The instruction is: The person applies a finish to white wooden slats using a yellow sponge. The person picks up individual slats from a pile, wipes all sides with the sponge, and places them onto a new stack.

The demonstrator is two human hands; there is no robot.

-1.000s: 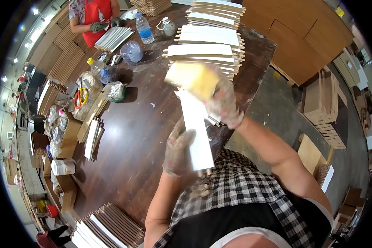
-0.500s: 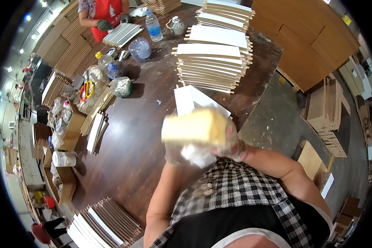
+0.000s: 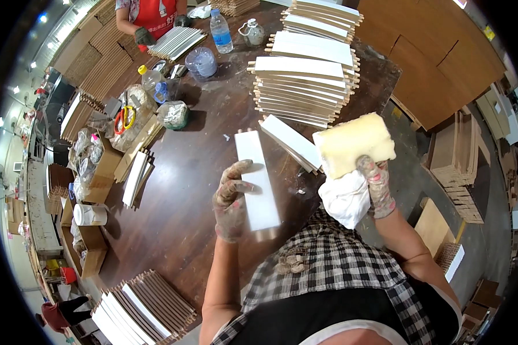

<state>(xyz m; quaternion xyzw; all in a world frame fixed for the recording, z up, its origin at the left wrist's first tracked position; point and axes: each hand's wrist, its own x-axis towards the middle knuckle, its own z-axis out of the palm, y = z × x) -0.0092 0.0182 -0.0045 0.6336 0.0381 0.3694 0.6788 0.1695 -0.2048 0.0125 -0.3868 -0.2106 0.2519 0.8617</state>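
My right hand (image 3: pixel 376 187), in a stained glove, grips a yellow foam sponge (image 3: pixel 351 141) and a bunched white cloth (image 3: pixel 346 198) hanging below it, right of the table edge. My left hand (image 3: pixel 231 201), gloved too, has its fingers bent over the left edge of a white slat (image 3: pixel 256 178) with wooden pegs at its ends. That slat lies lengthwise toward me, its near end slightly blurred. Just right of it, another white slat (image 3: pixel 293 141) rests at a slant on a further piece, under the sponge's left side.
Stacked white slats (image 3: pixel 299 86) run along the table's (image 3: pixel 172 190) far right. Another stack (image 3: pixel 147 307) stands near left. Bottles (image 3: pixel 220 31), jars, scissors (image 3: pixel 124 119) and boxes line the left side. Across the table, a gloved co-worker in a red apron (image 3: pixel 155 17) handles slats.
My right hand has carried the sponge and cloth to the right, away from my left hand. One white slat has come nearer to me, and my left hand is now at its edge.
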